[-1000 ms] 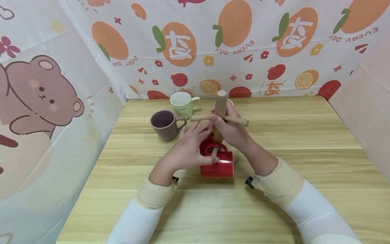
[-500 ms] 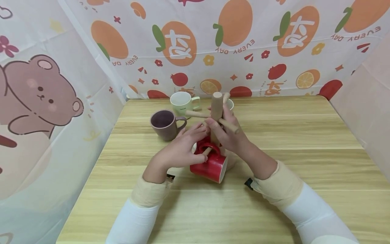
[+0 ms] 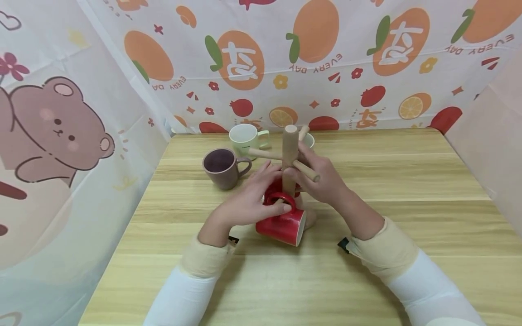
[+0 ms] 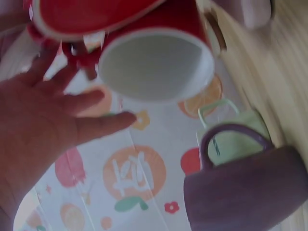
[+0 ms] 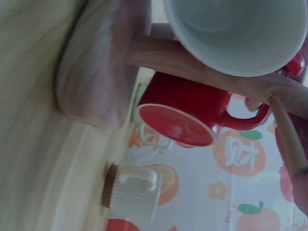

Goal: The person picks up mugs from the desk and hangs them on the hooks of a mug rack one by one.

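A pale wooden mug tree point(image 3: 290, 145), held by its post

The mug tree stands, apparently upright, on the wood-grain worktop point(image 3: 387, 262), its straight pegs spreading from a round post. A glossy red mug with a white inside point(image 3: 279, 228) hangs sideways by its handle on a low peg, mouth toward the person's right; a second red mug point(image 5: 187, 98) sits behind it on the tree.

The mugs look ceramic: probably stiff, fairly heavy for the slim pegs, slick on the glaze and easily chipped if they knock together. The handle, or the body with a palm beneath, seems the safest hold. The tree should be rigid and drier to the touch; its post, low down, offers the steadiest grip, as the hung mugs likely swing when it turns.

The right hand point(image 3: 322, 179) grips the post among the upper pegs, thumb against it, with some fingertips hidden. The left hand point(image 3: 250, 203) is spread, fingers fairly straight beside the red mugs, thumb lying over the front mug's handle; whether it presses there cannot be told. A dull purple mug point(image 3: 222, 174) stands near, to the left.
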`<state>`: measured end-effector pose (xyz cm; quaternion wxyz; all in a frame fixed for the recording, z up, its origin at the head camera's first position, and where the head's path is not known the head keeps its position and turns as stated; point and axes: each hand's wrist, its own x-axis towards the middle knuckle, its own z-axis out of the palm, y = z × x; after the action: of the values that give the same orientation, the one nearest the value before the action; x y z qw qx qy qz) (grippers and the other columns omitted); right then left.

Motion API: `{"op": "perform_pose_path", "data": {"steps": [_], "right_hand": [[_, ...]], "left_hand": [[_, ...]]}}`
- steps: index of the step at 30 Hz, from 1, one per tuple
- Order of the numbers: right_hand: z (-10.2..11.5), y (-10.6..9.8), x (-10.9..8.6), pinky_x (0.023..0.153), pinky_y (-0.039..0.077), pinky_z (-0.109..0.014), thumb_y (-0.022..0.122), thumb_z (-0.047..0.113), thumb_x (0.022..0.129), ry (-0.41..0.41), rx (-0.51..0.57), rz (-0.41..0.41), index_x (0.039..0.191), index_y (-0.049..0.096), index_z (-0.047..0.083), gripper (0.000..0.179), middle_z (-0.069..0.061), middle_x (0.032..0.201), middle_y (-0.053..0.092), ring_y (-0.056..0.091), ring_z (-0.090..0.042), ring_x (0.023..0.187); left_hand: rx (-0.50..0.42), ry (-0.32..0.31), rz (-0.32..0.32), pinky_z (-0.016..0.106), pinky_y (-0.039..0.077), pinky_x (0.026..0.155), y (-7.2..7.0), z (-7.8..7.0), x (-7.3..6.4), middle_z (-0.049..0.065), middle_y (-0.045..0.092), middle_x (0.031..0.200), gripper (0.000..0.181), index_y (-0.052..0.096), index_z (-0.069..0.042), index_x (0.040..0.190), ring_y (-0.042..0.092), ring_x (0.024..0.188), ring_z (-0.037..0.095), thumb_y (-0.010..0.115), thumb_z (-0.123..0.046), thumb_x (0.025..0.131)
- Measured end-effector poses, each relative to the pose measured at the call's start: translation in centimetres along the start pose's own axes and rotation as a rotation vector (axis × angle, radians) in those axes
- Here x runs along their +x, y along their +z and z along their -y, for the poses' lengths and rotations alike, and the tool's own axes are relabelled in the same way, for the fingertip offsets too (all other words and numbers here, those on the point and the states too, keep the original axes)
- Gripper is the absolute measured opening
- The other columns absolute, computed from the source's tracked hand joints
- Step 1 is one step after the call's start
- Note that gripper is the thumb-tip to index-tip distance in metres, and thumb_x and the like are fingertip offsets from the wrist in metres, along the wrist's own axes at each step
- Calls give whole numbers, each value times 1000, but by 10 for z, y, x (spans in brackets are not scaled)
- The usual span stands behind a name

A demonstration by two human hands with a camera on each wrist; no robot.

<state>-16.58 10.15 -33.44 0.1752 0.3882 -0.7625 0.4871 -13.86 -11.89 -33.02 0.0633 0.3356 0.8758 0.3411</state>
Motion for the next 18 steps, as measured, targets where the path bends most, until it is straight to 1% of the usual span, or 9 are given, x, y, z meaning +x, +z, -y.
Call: {"op": "perform_pose_path", "data": {"steps": [2, 4, 5, 7, 9, 12, 15, 16, 18], "right_hand": [[-5, 1, -2, 86, 57, -32, 58, 44, 97, -77, 8, -52, 142, 40, 2, 64, -20, 116, 69, 70, -28, 103], [-10, 1, -3, 87, 56, -28, 50, 26, 102, -141, 49, -111, 138, 37, -4, 49, -22, 107, 69, 71, -26, 95], [-13, 1, -2, 85, 56, -26, 47, 18, 100, -161, 76, -143, 135, 36, -6, 44, -22, 102, 67, 70, -24, 90], [-18, 0, -1, 78, 54, -22, 42, 5, 91, -182, 161, -200, 129, 34, -10, 41, -23, 93, 61, 63, -22, 80], [-25, -3, 2, 72, 52, -23, 39, 1, 83, -170, 227, -246, 124, 36, -12, 43, -23, 88, 56, 57, -20, 75], [-37, -10, 7, 68, 50, -23, 38, 3, 87, -112, 216, -286, 115, 42, -12, 32, -21, 84, 54, 53, -20, 72], [-51, -18, 12, 66, 47, -22, 42, 3, 91, 17, 84, -301, 103, 52, -7, 19, -15, 83, 57, 53, -17, 72], [-55, -20, 14, 66, 47, -22, 43, 4, 92, 76, 38, -288, 99, 55, -5, 16, -13, 84, 57, 53, -16, 73], [-64, -24, 19, 69, 47, -25, 48, 5, 92, 194, -60, -222, 95, 59, -1, 13, -10, 87, 59, 54, -16, 78]], "left_hand": [[-7, 14, -19, 65, 11, 116, 5, -1, 3, -15, 36, 153, 69, 38, -33, 148, 1, 153, 22, 68, -50, 88], [-1, 23, -32, 68, 8, 115, 9, -2, 5, -15, 39, 151, 66, 39, -32, 146, 1, 153, 23, 68, -48, 88], [4, 26, -36, 69, 8, 114, 10, -2, 6, -13, 40, 149, 63, 41, -31, 143, 2, 153, 23, 68, -46, 89], [17, 19, -46, 70, 9, 114, 12, -2, 6, -11, 41, 148, 57, 44, -29, 140, 3, 153, 24, 67, -41, 89], [34, 20, -58, 70, 9, 113, 13, -2, 6, -8, 43, 147, 52, 46, -27, 136, 5, 153, 24, 66, -36, 90], [53, 28, -66, 69, 11, 114, 15, -1, 7, -7, 47, 141, 47, 47, -26, 134, 7, 152, 23, 65, -33, 90], [62, 36, -57, 68, 11, 114, 17, 0, 7, -8, 49, 135, 44, 46, -26, 132, 5, 152, 21, 62, -33, 92], [66, 37, -54, 67, 11, 114, 17, 1, 7, -7, 49, 134, 44, 45, -26, 133, 5, 152, 21, 61, -34, 93], [68, 30, -46, 68, 9, 114, 18, 1, 7, -7, 49, 134, 44, 44, -27, 133, 2, 152, 21, 60, -36, 93]]}}
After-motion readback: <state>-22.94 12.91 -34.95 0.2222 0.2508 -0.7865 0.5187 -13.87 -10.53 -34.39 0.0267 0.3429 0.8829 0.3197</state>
